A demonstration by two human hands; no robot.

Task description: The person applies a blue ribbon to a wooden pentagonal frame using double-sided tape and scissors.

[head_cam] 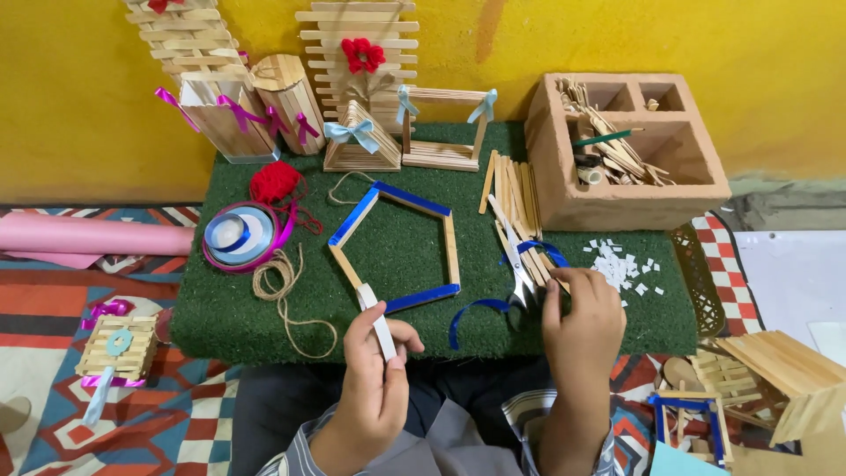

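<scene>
On the green turf desk (264,326), the left hand (374,388) pinches a white strip (377,322) upright for handling — the right hand (582,330), just beyond, closes on scissors (515,256).

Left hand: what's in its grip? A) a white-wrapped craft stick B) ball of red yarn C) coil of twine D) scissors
A: the left hand pinches a white-wrapped craft stick between thumb and fingers, while the scissors lie on the green mat by the right hand.
</scene>
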